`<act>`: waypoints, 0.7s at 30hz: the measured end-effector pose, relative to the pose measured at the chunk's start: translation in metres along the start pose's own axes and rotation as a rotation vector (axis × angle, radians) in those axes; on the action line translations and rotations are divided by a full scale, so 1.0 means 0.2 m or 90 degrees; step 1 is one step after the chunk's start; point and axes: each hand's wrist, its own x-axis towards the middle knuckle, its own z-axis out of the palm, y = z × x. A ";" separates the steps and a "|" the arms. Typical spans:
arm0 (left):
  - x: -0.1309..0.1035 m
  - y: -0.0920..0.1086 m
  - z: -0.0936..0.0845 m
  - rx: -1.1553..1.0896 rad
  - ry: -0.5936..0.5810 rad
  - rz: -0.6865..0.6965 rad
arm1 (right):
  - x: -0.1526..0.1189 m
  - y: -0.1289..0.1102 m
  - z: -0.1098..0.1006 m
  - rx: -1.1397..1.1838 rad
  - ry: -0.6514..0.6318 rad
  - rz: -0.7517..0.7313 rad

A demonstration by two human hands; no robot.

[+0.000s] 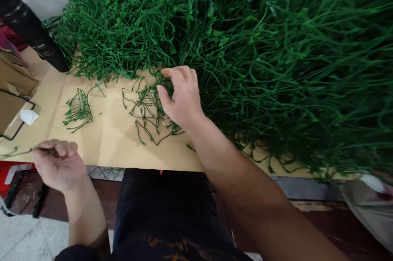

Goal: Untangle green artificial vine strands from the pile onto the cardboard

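My left hand (59, 163) is at the table's front left edge, fingers curled round a thin green plastic stem (15, 154) that sticks out to the left. My right hand (182, 95) reaches over a loose clump of green stems (144, 107), thumb and fingers apart at the edge of the big heap (132, 23). Its fingertips are partly lost among the stems, and I see nothing gripped between them. A smaller bunch of stems (78, 109) lies by itself on the brown table covering (110, 146), between my two hands.
The heap of green stems fills the back and right of the table. A black bottle (37, 32) stands at the back left, beside a cardboard box (14, 77). Close to the left edge are a black wire frame (18, 130) and a small white piece (29, 116).
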 end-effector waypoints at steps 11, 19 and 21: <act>-0.22 -0.17 -0.35 -0.100 0.219 0.244 | -0.03 0.01 0.04 0.020 -0.010 0.032; -0.23 -0.13 -0.34 -0.183 0.139 0.081 | -0.03 0.01 0.04 -0.008 0.026 0.042; -0.25 -0.12 -0.32 -0.100 0.088 0.112 | -0.03 0.01 0.03 -0.021 0.030 0.035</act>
